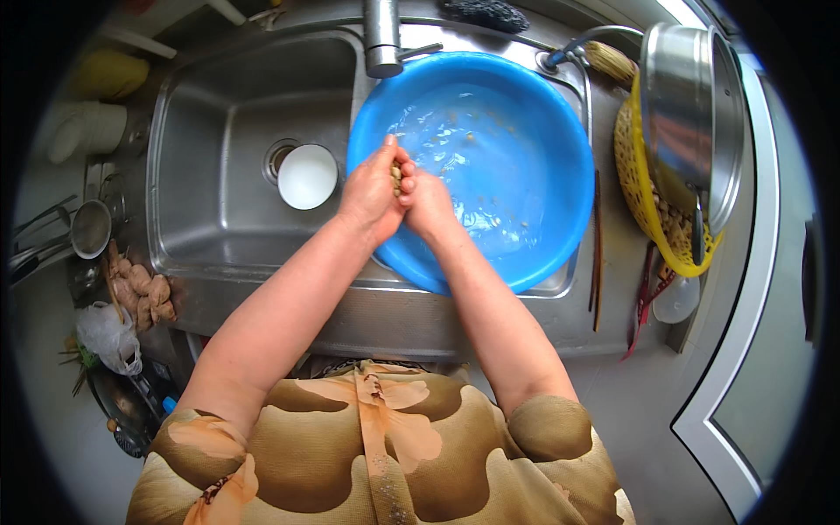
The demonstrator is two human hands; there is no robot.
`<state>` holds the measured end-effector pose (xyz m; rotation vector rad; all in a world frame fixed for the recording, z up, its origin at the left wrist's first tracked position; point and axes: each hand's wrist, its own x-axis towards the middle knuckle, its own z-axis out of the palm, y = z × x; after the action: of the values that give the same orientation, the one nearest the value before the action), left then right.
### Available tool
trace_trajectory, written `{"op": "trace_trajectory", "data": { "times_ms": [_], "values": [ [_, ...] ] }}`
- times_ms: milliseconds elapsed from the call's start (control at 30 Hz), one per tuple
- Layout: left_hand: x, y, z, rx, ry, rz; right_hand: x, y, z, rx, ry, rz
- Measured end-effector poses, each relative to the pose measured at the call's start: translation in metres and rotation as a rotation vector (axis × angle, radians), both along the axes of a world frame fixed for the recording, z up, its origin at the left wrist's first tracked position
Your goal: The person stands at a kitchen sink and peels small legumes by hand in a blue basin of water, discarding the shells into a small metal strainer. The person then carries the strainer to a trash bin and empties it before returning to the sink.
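Note:
My left hand is cupped around a small cluster of pale beans or nuts, partly hidden by fingers. Pressed against it from the right is my right hand, its fingers tucked behind the left; whether it also grips the beans is hidden. Both hands are over the left part of a blue plastic basin. Rippling water in the basin holds a few small pale bits. To the left, a white bowl sits in the steel sink's left compartment, beside the drain.
The steel faucet overhangs the basin's back rim. A yellow plastic basket with a steel pot leaning on it stands right. Thin brown sticks lie beside the basin. Ginger-like roots and a plastic bag are at left.

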<state>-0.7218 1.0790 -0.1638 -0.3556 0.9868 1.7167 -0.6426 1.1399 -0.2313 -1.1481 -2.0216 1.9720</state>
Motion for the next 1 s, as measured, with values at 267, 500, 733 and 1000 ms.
{"op": "trace_trajectory", "data": {
  "times_ms": [267, 500, 733, 1000],
  "values": [
    [-0.004, 0.005, 0.000, -0.054, 0.131, -0.104, 0.051, 0.005, 0.040, 0.113, -0.174, 0.436],
    [0.014, 0.005, -0.028, -0.044, -0.038, -0.163, 0.091, 0.036, 0.080, -0.567, -0.131, 0.168],
    [0.029, 0.007, -0.017, 0.086, -0.261, -0.244, 0.053, 0.023, 0.142, 0.489, -0.078, 0.241],
    [-0.004, 0.001, 0.009, 0.151, -0.058, -0.108, -0.001, 0.114, 0.032, 0.660, -0.224, 0.075]
  ]
}}
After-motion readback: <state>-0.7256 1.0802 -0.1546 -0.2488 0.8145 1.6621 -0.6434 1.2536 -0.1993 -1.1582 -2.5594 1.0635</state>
